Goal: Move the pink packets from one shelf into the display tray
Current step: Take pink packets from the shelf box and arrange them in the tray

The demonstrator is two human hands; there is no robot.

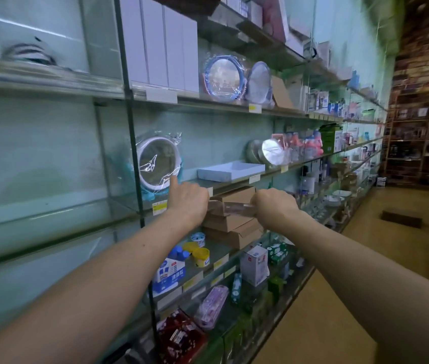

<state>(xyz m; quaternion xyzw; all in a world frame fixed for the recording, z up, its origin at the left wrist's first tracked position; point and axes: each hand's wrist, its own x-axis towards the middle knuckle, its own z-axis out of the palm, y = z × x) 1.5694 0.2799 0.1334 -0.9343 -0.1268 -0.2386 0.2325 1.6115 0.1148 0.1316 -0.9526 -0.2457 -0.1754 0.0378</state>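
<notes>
Now our left hand (188, 199) and right hand (273, 203) each pinch one pink packet (230, 206). Best we lift it level into the display tray (230, 171).

The left hand (188, 200) and right hand (273, 203) grip a pink packet (230, 206) below the display tray (230, 170).

Two bare forearms, uncovered from the frame's edge to the wrist, enter from the lower left and lower right corners, ending near the centre in the bare left hand (188, 203) and right hand (273, 206).
</notes>
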